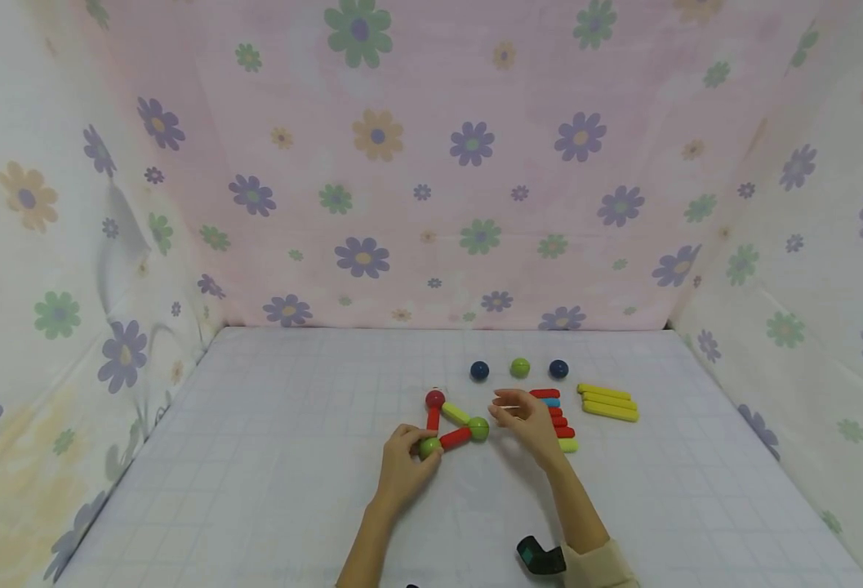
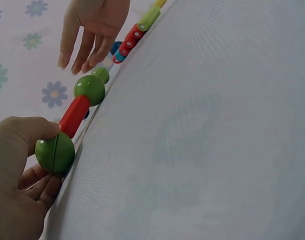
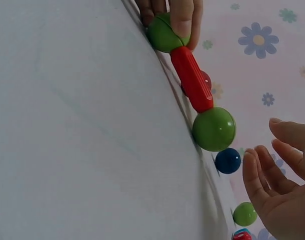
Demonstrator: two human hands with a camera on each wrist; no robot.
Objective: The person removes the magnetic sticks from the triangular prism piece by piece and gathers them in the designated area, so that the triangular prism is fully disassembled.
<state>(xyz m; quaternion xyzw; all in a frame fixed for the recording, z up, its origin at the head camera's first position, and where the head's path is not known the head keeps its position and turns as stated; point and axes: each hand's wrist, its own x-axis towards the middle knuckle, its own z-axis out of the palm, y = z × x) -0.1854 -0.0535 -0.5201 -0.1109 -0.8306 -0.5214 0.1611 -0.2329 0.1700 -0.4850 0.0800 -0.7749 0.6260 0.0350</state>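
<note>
A triangle of three rods and three balls lies on the table in the head view. My left hand pinches its near green ball between thumb and fingers. From that ball one red rod runs to the right green ball, another red rod to the red ball. A light-green rod joins the red ball to the right green ball. Just right of that corner, my right hand hovers with fingers loosely bent and apart, nothing between them.
Behind stand a blue ball, a loose green ball and a dark blue ball. A row of red, blue and light-green rods lies partly behind my right hand. Yellow rods lie farther right. A black object shows beside the right sleeve.
</note>
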